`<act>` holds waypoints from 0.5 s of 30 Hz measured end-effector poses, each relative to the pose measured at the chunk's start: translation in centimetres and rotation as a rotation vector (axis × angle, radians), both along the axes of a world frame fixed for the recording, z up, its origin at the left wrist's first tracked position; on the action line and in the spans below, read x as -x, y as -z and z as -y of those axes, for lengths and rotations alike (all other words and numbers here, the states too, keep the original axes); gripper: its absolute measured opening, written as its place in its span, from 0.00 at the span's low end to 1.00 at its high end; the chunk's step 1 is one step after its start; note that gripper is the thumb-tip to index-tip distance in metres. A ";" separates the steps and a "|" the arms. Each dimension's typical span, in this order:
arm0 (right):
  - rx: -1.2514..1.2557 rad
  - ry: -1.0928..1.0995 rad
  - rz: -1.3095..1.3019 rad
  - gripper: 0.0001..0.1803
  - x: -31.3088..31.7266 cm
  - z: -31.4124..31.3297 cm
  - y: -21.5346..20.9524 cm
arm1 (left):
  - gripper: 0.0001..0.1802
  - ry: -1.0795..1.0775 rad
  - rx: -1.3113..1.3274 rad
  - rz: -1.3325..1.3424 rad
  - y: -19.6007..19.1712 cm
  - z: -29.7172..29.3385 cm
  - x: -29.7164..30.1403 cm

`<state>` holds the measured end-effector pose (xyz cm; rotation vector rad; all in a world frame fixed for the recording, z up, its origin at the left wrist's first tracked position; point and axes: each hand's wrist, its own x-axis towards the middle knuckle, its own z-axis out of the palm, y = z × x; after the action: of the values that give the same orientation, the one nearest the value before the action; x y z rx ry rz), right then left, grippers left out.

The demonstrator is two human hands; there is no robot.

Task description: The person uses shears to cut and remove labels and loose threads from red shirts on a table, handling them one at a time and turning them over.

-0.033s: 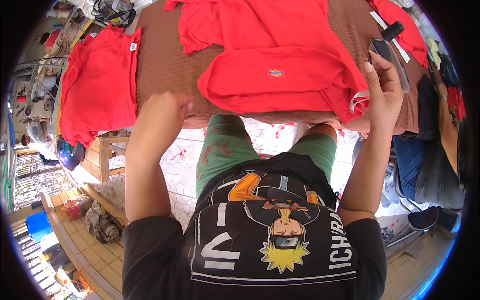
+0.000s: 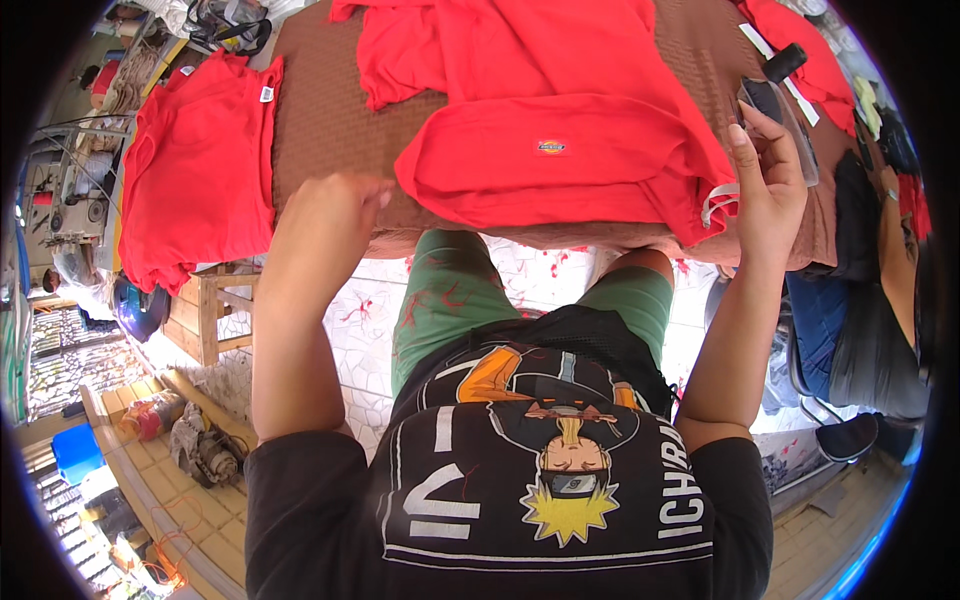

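Note:
Red knit fabric [image 2: 560, 185] lies before me, its near part a folded band with a small woven label [image 2: 550, 147]. Over the brown tablecloth [image 2: 330, 140], left of that band, is my left hand [image 2: 335, 210], back toward me and wrist bent. Its fingers point right, partly hidden, with nothing visible in them. On the right, my right hand [image 2: 770, 185] is raised with thumb and forefinger apart. The fingers are beside a clear plastic container [image 2: 808, 165] of dark contents; I cannot tell whether they touch it. A pale loop [image 2: 718, 203] shows at the fabric's right corner.
A pile of red garments [image 2: 200, 175] lies at the left table edge, near a wooden stool [image 2: 208, 310]. A black spool-like cylinder [image 2: 784, 62] and a white strip [image 2: 775, 70] lie far right. Another person's arm [image 2: 893, 270] shows at the right edge.
My left hand has shifted slightly up, and its fingers reach a little farther right. My right hand and the red fabric stay in place.

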<state>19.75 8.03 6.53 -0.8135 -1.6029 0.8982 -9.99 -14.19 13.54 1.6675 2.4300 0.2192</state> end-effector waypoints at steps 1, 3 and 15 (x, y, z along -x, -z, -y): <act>-0.006 -0.001 0.004 0.14 0.0 0.1 -0.2 | 0.11 0.077 -0.172 -0.045 0.7 -0.7 0.3; -0.027 0.008 0.012 0.14 0.2 0.4 -0.8 | 0.12 0.117 -0.410 -0.108 3.2 -2.7 0.6; -0.070 0.244 -0.204 0.14 -2.3 -1.6 -3.1 | 0.17 -0.279 -1.460 1.364 -5.5 -5.4 7.9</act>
<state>22.01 9.67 9.61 -0.8209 -1.3182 0.7222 -17.93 -8.78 19.04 0.6217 1.1500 2.4865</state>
